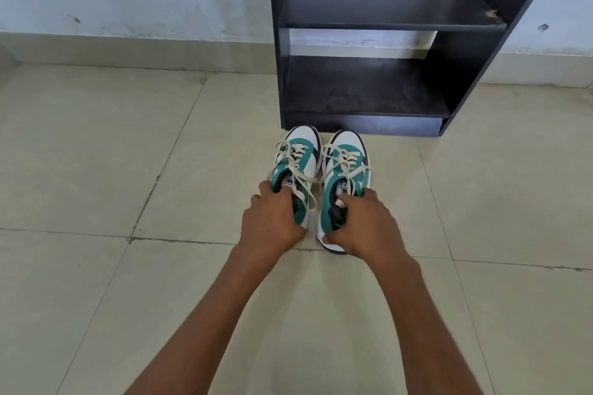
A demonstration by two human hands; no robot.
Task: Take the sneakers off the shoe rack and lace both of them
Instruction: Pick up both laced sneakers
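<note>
You are looking down at a pale tiled floor [96, 170] where two teal, white and navy sneakers stand side by side, toes pointing away from you and nearly touching the base of a dark shoe rack [369, 90] against the wall. The rack's visible shelves hold nothing, so the pair is already off it and the step in hand looks like setting the shoes down ready for lacing. Your left hand [272, 218] is curled closed around the heel collar of the left sneaker [296, 154], fingers tucked inside the opening and the thumb on the outside. Your right hand [362, 228] grips the right sneaker [345, 157] the same way, fingers hooked over the collar and the thumb low at the back by the sole. Neither hand is open; each holds one shoe. Cream laces [301, 176] are threaded through the lower eyelets of both shoes, with the loose ends trailing over the sides; one end of the left shoe's lace hangs down between the two sneakers. To do this well, press both soles flat on the tiles with a small gap between the shoes before you let go, so neither tips. Then draw out each shoe's loose ends and check they are even and untangled before threading the upper eyelets, working one sneaker at a time.
</note>
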